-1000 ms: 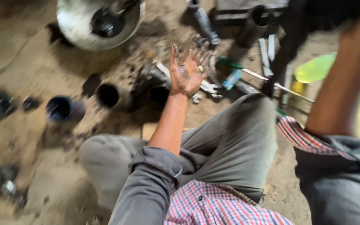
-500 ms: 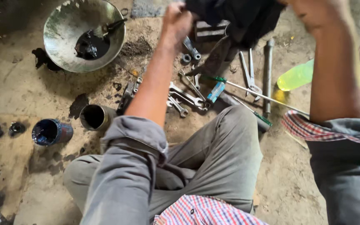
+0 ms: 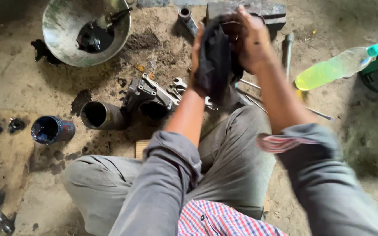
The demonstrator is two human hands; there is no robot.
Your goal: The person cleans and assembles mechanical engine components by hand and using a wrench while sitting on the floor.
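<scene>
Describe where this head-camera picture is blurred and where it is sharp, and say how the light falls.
Head view: both hands, left hand and right hand, and the dark rag are smeared by motion; the metal bowl, wrenches and green bottle on the ground look sharper; light is soft, without glare, shadows faint.

1 second ago the left hand [image 3: 196, 59] was spread open and bare over the tools; since then both hands have met, and the right hand [image 3: 251, 41] presses a dark rag [image 3: 215, 61] around it.
</scene>
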